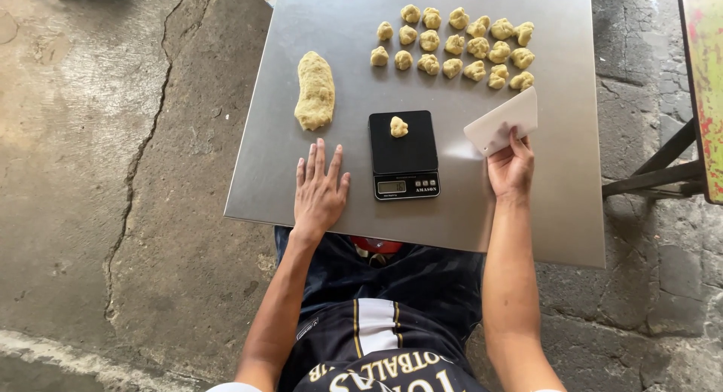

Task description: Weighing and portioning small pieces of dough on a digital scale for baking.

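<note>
Now | left hand point(319, 189) flat, empty | right hand point(510, 168) grips scraper point(502, 123) | scale point(403, 155) readout illegible

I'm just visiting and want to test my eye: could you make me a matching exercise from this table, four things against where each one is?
Things:
1. dough log
2. small dough piece
3. scraper
4. dough balls

Places:
A. in rows at the table's far side
B. on the black scale
C. held in the right hand
D. on the table beyond the flat left hand

Pairs: 1-D, 2-B, 3-C, 4-A
</note>
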